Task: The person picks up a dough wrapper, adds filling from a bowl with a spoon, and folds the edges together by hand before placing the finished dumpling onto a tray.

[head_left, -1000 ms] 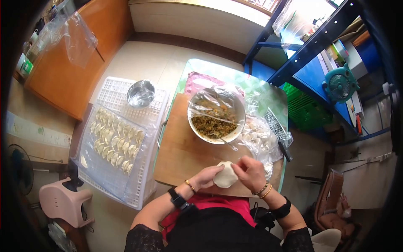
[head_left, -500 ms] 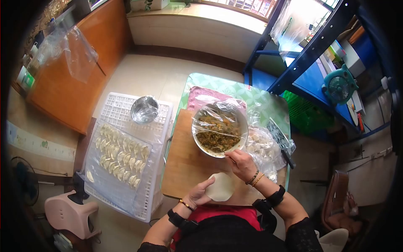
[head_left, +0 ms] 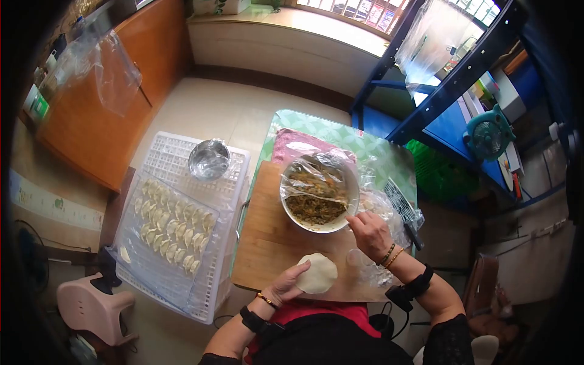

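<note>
In my left hand (head_left: 286,283) a round, pale dumpling wrapper (head_left: 318,274) lies over the fingers, with the thumb on its upper left edge. My right hand (head_left: 370,232) is closed in a pinch at the lower right rim of a white bowl (head_left: 321,230). What those fingers grip, if anything, I cannot make out. Brown-green chopped filling (head_left: 313,198) fills the bowl, partly covered by clear plastic film (head_left: 316,167). Under the bowl and wrapper is a wooden board (head_left: 258,243). Behind my right hand lies a crumpled clear plastic bag (head_left: 380,204), its contents mostly hidden.
Left of the table, a white crate (head_left: 243,164) carries a metal bowl (head_left: 208,160) and a clear tray (head_left: 137,264) with several folded dumplings (head_left: 170,225). A dark-handled knife (head_left: 415,237) lies at the table's right. A pink stool (head_left: 91,307) and blue shelving (head_left: 450,125) stand nearby.
My right hand has moved right along the bowl's rim, staying pinched. The wrapper in my left hand has barely shifted. More of the board's right side now shows beneath my right wrist.
</note>
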### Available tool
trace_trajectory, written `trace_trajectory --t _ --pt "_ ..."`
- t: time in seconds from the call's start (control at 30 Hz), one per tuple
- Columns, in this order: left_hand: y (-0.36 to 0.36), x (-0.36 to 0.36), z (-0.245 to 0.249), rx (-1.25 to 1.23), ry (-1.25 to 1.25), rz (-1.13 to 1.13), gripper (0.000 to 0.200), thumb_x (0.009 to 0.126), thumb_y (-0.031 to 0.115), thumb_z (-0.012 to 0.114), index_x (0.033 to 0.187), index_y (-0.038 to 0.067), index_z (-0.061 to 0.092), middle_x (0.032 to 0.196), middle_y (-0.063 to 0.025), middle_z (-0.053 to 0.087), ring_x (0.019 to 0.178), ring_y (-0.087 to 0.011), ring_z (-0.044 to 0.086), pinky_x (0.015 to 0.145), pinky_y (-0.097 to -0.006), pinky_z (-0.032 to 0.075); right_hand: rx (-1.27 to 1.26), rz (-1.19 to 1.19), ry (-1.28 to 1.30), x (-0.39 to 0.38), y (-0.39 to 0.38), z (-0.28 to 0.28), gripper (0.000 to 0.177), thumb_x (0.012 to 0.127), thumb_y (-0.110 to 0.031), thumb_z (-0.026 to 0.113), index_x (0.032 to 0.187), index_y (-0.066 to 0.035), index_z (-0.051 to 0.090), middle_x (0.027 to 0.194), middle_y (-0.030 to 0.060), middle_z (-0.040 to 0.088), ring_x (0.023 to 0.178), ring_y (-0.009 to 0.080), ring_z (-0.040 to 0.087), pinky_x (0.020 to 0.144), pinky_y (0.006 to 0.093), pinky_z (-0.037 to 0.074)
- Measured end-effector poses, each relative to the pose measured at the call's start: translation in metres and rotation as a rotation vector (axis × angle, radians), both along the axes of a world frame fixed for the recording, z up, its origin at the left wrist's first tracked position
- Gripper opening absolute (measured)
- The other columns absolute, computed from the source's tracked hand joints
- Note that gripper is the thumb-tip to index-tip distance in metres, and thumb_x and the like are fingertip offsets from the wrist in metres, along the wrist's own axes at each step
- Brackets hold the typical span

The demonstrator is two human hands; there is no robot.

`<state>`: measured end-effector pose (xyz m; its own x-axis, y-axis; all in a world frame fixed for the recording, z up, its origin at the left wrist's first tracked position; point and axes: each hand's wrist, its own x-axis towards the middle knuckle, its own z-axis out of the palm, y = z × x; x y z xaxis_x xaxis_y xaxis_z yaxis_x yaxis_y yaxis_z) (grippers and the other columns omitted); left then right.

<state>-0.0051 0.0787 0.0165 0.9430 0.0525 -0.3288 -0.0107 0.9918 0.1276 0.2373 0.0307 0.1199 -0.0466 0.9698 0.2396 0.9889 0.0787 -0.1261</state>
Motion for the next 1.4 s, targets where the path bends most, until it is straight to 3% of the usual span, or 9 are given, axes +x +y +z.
trace_trajectory --t 0.07,0.13,0.23,0.43,0.67,0.87,1.0,1.2,1.4 --pt "0.003 -0.002 -0.002 0.008 -0.029 0.025 0.052 0.1 0.033 0.052 0.141 0.004 0.038 0.138 -0.0139 0.051 0.127 -0.0278 0.051 0.108 -0.0441 0.041 0.0 -0.011 -0.007 -0.002 0.002 -0.002 0.012 0.083 -0.007 0.061 0.094 -0.003 0.062 0.077 0.0099 0.056 0.072 0.0274 0.059 0.064 0.0369 0.049" --pt "0.005 -0.004 -0.002 0.009 -0.03 0.032 0.054 0.099 0.034 0.053 0.142 0.005 0.038 0.139 -0.014 0.05 0.129 -0.0285 0.049 0.109 -0.0449 0.039 0.001 -0.131 0.137 -0.007 0.003 -0.003 0.005 0.085 -0.006 0.06 0.088 -0.002 0.059 0.074 0.0128 0.057 0.072 0.0307 0.059 0.064 0.0394 0.048" --pt "0.007 -0.005 -0.001 0.007 -0.042 0.043 0.057 0.097 0.034 0.055 0.143 0.005 0.037 0.14 -0.0141 0.049 0.13 -0.0293 0.048 0.111 -0.0457 0.037 0.063 -0.228 0.303 -0.011 0.009 -0.004 0.008 0.088 -0.007 0.059 0.082 -0.001 0.057 0.074 0.0163 0.058 0.071 0.0349 0.06 0.064 0.0419 0.048" --pt "0.008 -0.003 -0.002 0.003 -0.051 0.062 0.055 0.098 0.034 0.054 0.142 0.005 0.038 0.139 -0.0141 0.05 0.129 -0.0285 0.049 0.11 -0.0447 0.038 0.003 -0.425 0.586 -0.033 0.014 -0.023 0.006 0.088 -0.005 0.059 0.088 0.001 0.061 0.079 0.0194 0.061 0.075 0.0352 0.062 0.066 0.0402 0.048" --pt "0.008 -0.003 0.004 0.008 -0.056 0.06 0.053 0.099 0.033 0.052 0.141 0.004 0.037 0.138 -0.0151 0.05 0.128 -0.0283 0.05 0.109 -0.0445 0.039 0.087 -0.233 0.526 -0.038 0.012 -0.038 0.007 0.088 -0.004 0.06 0.093 0.0 0.063 0.083 0.0174 0.063 0.077 0.0357 0.063 0.068 0.0404 0.049" --pt "0.007 -0.006 0.002 0.007 -0.05 0.083 0.053 0.1 0.033 0.051 0.141 0.003 0.037 0.139 -0.015 0.049 0.129 -0.0284 0.049 0.11 -0.0439 0.039 0.08 -0.135 0.417 -0.046 0.0 -0.001 0.01 0.085 -0.003 0.062 0.095 -0.002 0.064 0.08 0.0156 0.062 0.074 0.0342 0.062 0.066 0.0408 0.049" --pt "0.008 -0.004 0.003 0.029 -0.062 0.072 0.052 0.1 0.033 0.051 0.142 0.004 0.037 0.139 -0.0146 0.049 0.129 -0.0287 0.048 0.11 -0.0447 0.038 -0.007 -0.094 0.269 -0.045 0.005 -0.025 0.009 0.085 -0.005 0.062 0.093 -0.003 0.063 0.077 0.0139 0.06 0.073 0.0316 0.062 0.065 0.0405 0.049" --pt "0.013 -0.01 0.001 0.008 -0.035 0.139 0.05 0.101 0.033 0.048 0.142 0.006 0.038 0.139 -0.0138 0.049 0.13 -0.0287 0.048 0.11 -0.0452 0.037 0.078 -0.176 0.403 -0.042 0.004 0.003 0.005 0.085 -0.006 0.061 0.089 -0.003 0.061 0.081 0.0154 0.063 0.076 0.0329 0.062 0.067 0.042 0.049" --pt "0.017 -0.007 0.004 0.01 -0.057 0.145 0.049 0.101 0.034 0.047 0.141 0.006 0.039 0.139 -0.0137 0.05 0.129 -0.0288 0.049 0.11 -0.0459 0.037 0.076 -0.36 0.452 -0.027 0.008 -0.019 0.007 0.088 -0.008 0.059 0.088 -0.002 0.062 0.081 0.0175 0.063 0.076 0.0357 0.062 0.067 0.0411 0.048"
